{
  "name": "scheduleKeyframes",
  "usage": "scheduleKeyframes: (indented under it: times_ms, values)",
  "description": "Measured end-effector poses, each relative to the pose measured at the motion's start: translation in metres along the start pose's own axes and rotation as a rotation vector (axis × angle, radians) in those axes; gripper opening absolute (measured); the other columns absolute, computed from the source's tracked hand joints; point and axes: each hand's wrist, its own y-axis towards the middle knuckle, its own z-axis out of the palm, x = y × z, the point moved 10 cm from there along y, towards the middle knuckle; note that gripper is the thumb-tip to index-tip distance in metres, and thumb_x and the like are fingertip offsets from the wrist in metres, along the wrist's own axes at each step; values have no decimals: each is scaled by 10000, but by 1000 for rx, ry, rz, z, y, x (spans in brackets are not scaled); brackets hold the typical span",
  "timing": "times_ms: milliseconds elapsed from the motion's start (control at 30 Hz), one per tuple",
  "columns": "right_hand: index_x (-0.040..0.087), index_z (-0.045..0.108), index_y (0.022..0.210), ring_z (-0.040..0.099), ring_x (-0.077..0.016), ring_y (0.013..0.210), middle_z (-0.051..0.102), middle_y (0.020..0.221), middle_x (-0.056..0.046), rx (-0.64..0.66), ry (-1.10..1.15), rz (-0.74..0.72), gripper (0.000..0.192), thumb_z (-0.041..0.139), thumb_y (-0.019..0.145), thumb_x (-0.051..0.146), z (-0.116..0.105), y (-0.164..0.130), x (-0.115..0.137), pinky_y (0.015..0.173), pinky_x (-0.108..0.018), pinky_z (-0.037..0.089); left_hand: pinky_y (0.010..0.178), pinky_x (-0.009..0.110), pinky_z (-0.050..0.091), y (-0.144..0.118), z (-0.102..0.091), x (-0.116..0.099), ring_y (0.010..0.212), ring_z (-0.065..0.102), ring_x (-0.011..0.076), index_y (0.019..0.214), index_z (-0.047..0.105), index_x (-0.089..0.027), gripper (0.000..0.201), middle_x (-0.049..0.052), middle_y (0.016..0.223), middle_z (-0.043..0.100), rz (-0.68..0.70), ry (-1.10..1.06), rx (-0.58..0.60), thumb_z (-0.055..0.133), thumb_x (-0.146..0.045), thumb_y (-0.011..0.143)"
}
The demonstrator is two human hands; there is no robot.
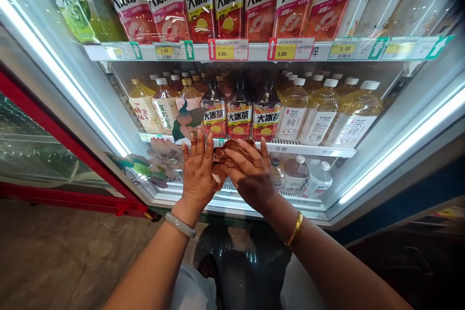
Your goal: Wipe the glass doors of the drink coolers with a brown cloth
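A brown cloth (228,151) is bunched between my two hands against the glass door (109,106) of a drinks fridge. My left hand (198,169) lies flat with fingers pointing up, its palm edge on the cloth. My right hand (250,172) covers the cloth from the right, fingers curled over it. Both hands are level with the middle shelf (308,149). A pale bangle sits on my left wrist and a gold one on my right.
Behind the glass stand iced tea bottles (240,114) and pale tea bottles (319,111). Price tags (228,50) line the upper shelf. A leaf sticker (163,157) is on the glass at left. A red-framed cabinet (54,131) stands to the left. The floor (72,256) is brown.
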Motion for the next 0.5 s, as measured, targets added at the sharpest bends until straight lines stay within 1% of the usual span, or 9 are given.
scheduleKeyframes:
  times_ms: [100,167,233,367,433,500]
  values:
    - [305,751,1037,439,-250,1516,728,1341,23,-58,-1,72,116,715,943,248,-18,4,-15,1355,-596,125,1340,540,23,-1,2,-7,1644,48,279,1699,27,-234,878,97,1765,17,9,34,4,506,-182,965]
    - [312,753,1072,413,-268,1534,712,1369,4,-102,-40,129,147,722,938,260,-24,6,-20,1345,-617,143,1346,526,43,-2,3,-12,1645,50,267,1699,35,-243,871,85,1767,33,13,32,13,498,-156,966]
    - [315,754,1087,416,-271,1533,712,1369,13,-106,-49,128,171,730,930,249,-19,3,-15,1347,-611,149,1349,523,64,-2,5,-15,1645,76,266,1700,43,-241,880,79,1769,55,8,16,15,497,-145,952]
    - [307,755,1084,482,-238,1489,749,1299,47,2,-7,7,178,735,925,228,5,-10,4,1369,-552,116,1343,552,81,-6,11,-19,1646,75,291,1699,20,-199,943,100,1772,35,15,-35,68,509,-131,895]
    - [314,753,1072,482,-225,1489,751,1296,48,5,2,-3,172,732,927,224,1,-12,0,1369,-544,113,1336,576,97,-8,13,-21,1645,62,308,1697,6,-195,959,119,1769,24,18,-36,94,524,-132,892]
    - [317,748,1058,463,-225,1505,744,1312,40,-47,0,40,163,719,933,217,-14,-8,-11,1364,-553,118,1335,576,100,-8,12,-22,1645,58,297,1698,14,-219,921,118,1768,40,12,-18,90,502,-113,925]
